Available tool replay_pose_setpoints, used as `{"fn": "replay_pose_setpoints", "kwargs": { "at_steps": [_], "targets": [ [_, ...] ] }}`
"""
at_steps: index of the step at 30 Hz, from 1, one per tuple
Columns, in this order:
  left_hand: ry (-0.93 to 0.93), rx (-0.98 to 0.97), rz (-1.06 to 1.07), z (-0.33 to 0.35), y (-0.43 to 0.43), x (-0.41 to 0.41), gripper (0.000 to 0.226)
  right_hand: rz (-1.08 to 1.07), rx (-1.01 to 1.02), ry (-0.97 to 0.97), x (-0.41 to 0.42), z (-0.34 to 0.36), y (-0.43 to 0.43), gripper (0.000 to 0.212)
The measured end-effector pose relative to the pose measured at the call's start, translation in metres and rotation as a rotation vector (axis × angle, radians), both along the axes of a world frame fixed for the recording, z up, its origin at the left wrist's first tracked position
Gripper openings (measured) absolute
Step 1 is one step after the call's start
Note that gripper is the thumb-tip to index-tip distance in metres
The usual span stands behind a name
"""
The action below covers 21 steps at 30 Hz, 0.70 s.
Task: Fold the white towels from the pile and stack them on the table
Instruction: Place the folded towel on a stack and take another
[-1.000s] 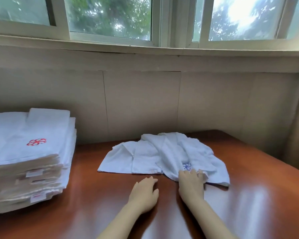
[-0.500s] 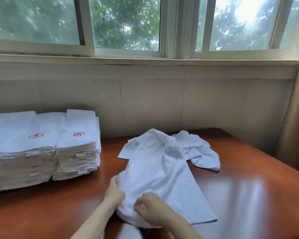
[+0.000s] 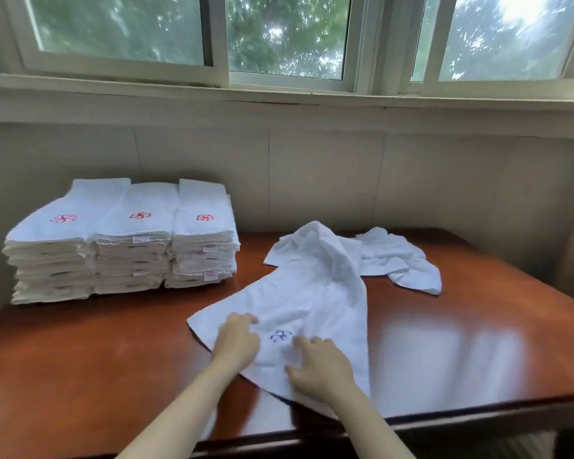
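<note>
towel tags [image 3: 209, 275] blurred, no legible text

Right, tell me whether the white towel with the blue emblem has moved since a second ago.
Yes. The white towel with the blue emblem has been dragged out of the crumpled white pile, towards the near edge of the brown wooden table.

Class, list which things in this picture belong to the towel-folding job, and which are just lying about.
Job: spread white cloth towel with blue emblem, under left hand and right hand; crumpled white towel behind it; stacks of folded white red-emblem towels; red-brown wooden table.
Just there: white-framed windows; beige wall panels.
</note>
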State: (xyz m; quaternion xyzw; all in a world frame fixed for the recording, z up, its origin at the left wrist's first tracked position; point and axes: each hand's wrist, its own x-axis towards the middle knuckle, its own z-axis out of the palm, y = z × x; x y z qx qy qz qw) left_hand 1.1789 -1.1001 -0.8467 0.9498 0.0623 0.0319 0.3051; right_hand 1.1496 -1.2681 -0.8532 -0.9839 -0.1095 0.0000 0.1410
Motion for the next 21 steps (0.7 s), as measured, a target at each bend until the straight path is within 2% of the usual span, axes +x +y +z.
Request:
{"fn": "replay_pose_setpoints", "kwargs": {
  "at_steps": [4, 7, 10, 13, 17, 19, 21],
  "targets": [
    [0.032, -0.073, -0.114, -0.012, -0.020, -0.008, 0.023, 0.090, 0.553, 0.132, -0.015, 0.003, 0.021, 0.041],
    [-0.054, 0.073, -0.160, -0.028, -0.006, -0.013, 0.037, -0.045, 0.704, -0.040, -0.015, -0.004, 0.025, 0.031],
    [-0.105, 0.152, -0.143, -0.033, 0.009, -0.016, 0.050, -0.100, 0.582, -0.188, 0.002, 0.002, 0.025, 0.028],
    [-0.085, 0.212, -0.144, -0.033, 0.032, -0.010, 0.052, -0.096, 0.311, -0.126, 0.031, 0.011, 0.013, 0.032],
    [-0.063, 0.166, -0.141, -0.024, 0.073, 0.006, 0.041, -0.175, 0.139, -0.089, 0.057, 0.003, -0.004, 0.028],
    [-0.040, 0.199, -0.075, -0.019, 0.095, 0.012, 0.043, -0.125, 0.110, -0.071, 0.063, -0.001, 0.007, 0.026],
    [-0.024, 0.347, 0.095, -0.016, 0.106, 0.011, 0.047, 0.008, 0.064, -0.082, 0.065, -0.005, 0.026, 0.027]
  ]
}}
